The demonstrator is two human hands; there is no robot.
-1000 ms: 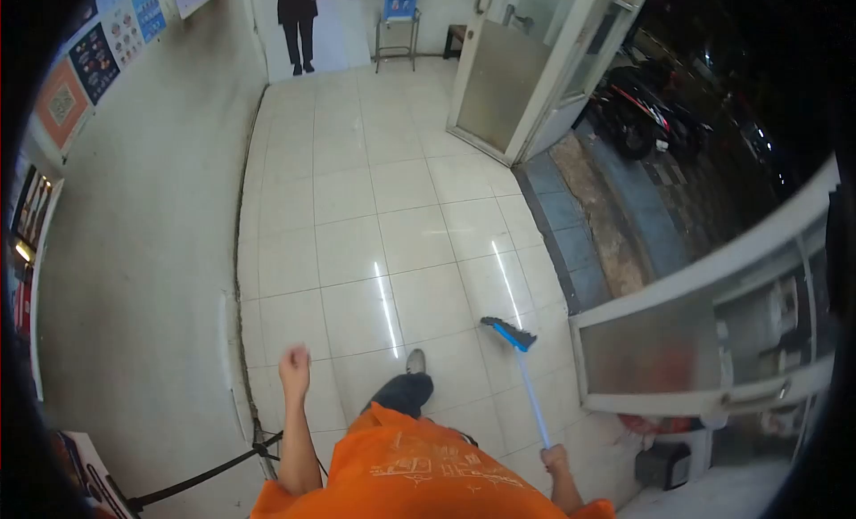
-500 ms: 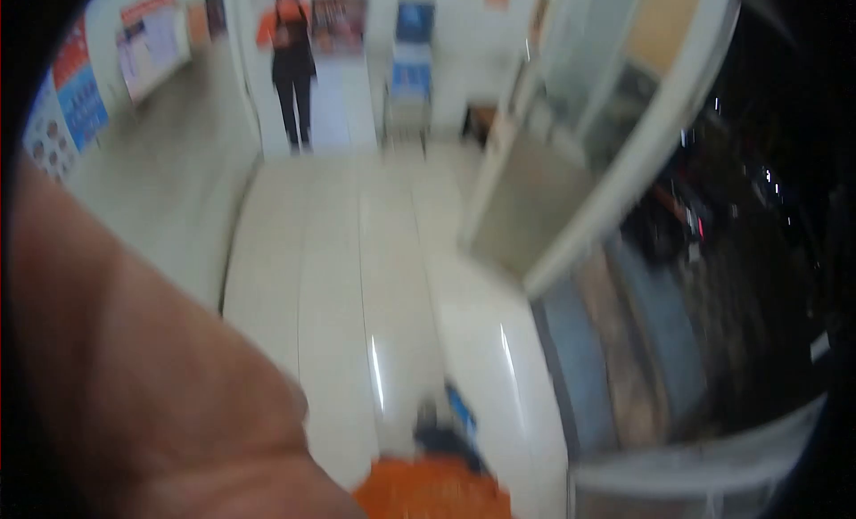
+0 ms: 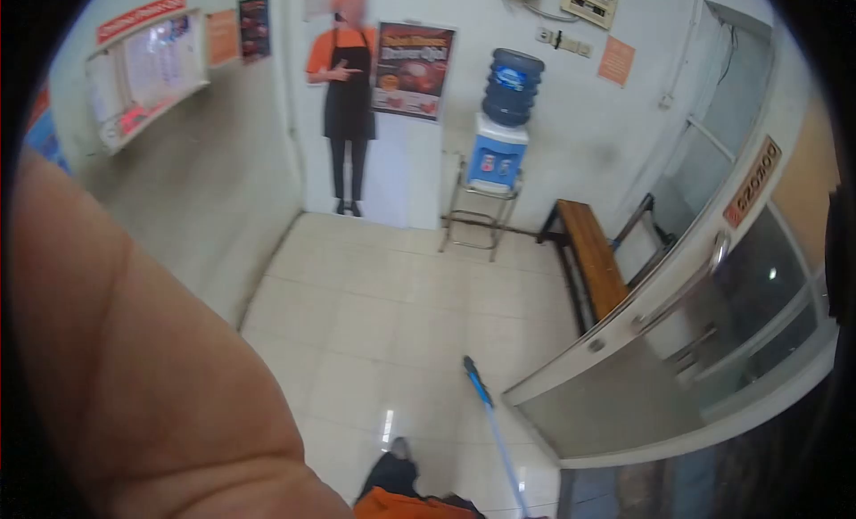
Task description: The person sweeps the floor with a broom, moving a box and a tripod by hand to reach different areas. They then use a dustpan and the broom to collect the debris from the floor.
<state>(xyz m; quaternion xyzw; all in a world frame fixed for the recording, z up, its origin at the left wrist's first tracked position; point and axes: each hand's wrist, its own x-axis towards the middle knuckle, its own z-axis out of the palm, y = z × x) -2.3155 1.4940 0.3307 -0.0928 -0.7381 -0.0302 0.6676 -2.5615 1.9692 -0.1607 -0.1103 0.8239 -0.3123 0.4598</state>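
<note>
My left hand (image 3: 169,367) is raised very close to the camera and fills the lower left of the view. Only a broad stretch of skin with creases shows; its fingers are hidden. My right hand is out of view. A long blue pole (image 3: 502,443) with a black end piece (image 3: 473,369) slants up from the bottom edge, just right of my body. Its lower part is cut off by the frame. Below it to the left are my orange top (image 3: 419,506), dark trousers and one shoe (image 3: 400,448) on the tiled floor.
A glass door (image 3: 695,341) with a metal handle stands at the right. Beyond it are a wooden bench (image 3: 593,256) and a blue water dispenser (image 3: 497,160) on a metal stand. A life-size printed figure (image 3: 349,100) and a poster (image 3: 414,70) are on the back wall.
The view has swung right and steadied: the door, bench and water dispenser now show clearly. More of the blue pole is visible. My left hand stays close at the left.
</note>
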